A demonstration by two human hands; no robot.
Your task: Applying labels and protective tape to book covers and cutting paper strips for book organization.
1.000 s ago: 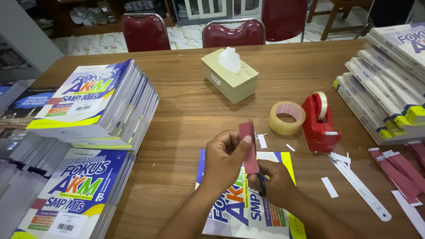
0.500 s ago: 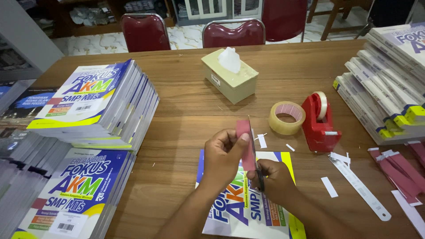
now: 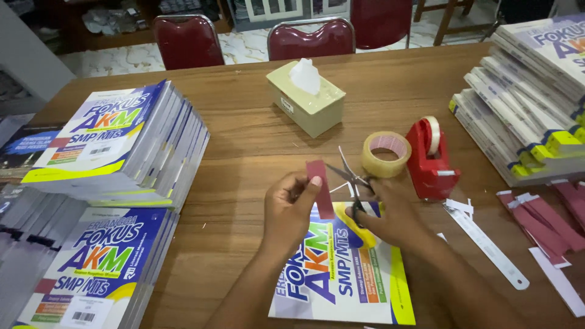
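Dark red paper strip (image 3: 320, 187) pinched upright between left hand (image 3: 292, 207) thumb and fingers, held above the top edge of a blue, white and yellow book (image 3: 341, 274) lying flat on the wooden table (image 3: 244, 140). Right hand (image 3: 390, 210) fingers through the handles of scissors (image 3: 350, 176), blades spread apart in a V, pointing up-left, the lower blade tip just beside the strip's right edge; contact with strip cannot be told. Both hands close together over the book.

Just behind the scissors: roll of clear tape (image 3: 386, 154) lying flat, red tape dispenser (image 3: 429, 159) touching or just beside it on the right. Beige tissue box (image 3: 306, 97) further back, tissue sticking up. Right of the hands: white ruler-like strip (image 3: 487, 247) lying diagonal, white paper scraps, more dark red strips (image 3: 548, 219) near the table's right edge. Tall book stack (image 3: 122, 143) on the left, second stack (image 3: 91, 268) in front of it, fanned book stack (image 3: 530, 91) at far right. Two red padded chairs (image 3: 253, 39) behind the table.
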